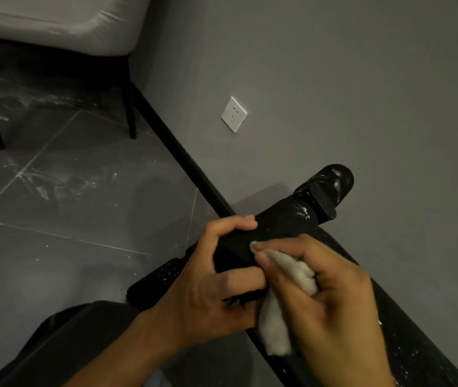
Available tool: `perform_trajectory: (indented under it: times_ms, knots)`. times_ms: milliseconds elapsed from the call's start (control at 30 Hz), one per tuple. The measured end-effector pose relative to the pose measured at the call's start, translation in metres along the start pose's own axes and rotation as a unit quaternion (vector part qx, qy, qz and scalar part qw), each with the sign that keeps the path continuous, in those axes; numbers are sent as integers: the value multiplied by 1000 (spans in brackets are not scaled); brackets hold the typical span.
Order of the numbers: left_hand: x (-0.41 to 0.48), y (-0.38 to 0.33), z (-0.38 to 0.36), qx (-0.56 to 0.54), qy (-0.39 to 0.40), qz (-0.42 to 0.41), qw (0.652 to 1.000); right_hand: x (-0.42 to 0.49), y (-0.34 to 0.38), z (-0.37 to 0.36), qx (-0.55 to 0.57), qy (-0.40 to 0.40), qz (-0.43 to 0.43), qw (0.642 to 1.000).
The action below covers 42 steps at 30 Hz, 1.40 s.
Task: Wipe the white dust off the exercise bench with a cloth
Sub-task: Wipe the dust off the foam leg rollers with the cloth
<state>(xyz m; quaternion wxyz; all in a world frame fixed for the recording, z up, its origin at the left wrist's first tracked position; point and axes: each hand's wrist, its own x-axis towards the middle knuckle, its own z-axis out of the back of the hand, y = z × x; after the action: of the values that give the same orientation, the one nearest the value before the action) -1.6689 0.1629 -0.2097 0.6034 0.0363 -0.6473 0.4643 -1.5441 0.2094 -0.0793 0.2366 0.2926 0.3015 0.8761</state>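
The left hand is gripping a black padded section of the exercise bench, with its fingers curling over the top and its thumb closing in from the near side, so the pad is sitting tightly inside the grasp. The right hand is holding a bunched white cloth, fingers curling tightly round it. The cloth's leading corner is poking out past the fingertips and touching the black pad just beside the left hand's fingers. The loose tail of the cloth is hanging down between the two hands, over the bench's near edge. The bench itself is running diagonally from the lower right corner up to a glossy rounded end near the grey wall. White specks are showing on its long part at lower right and on a lower black piece to the left of the hands. A white wall socket is sitting above a black skirting board. A grey chair is standing on the dark tiled floor, which is smeared with white marks.
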Motion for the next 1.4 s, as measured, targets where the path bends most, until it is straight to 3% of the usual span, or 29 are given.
perform_trajectory:
  times_ms: [167, 267, 433, 500, 800, 1067, 1233, 1400]
  knots:
    - [5, -2, -1, -21, -17, -3, 1000, 22, -25, 5, -102, -70, -7, 992]
    - [6, -3, -2, -33, -19, -2, 999, 33, -32, 4, -107, -100, -21, 989]
    - [3, 4, 0, -26, 3, -14, 1000, 5, -7, 0, -52, -16, -2, 999]
    - [4, 4, 1, -17, 20, -36, 999, -7, -1, -5, -15, -18, 20, 1000]
    - [8, 5, -7, -15, -15, -49, 999, 30, -67, 8, -37, -216, -74, 973]
    - [8, 7, -11, -16, -36, -61, 997, -3, -55, -3, -24, -160, 37, 986]
    - [10, 8, -16, -13, -59, -69, 996, 30, -69, 7, -35, -210, -33, 977]
    - [7, 7, -14, -14, -57, -65, 996, 0, -53, -3, -42, -168, 20, 985]
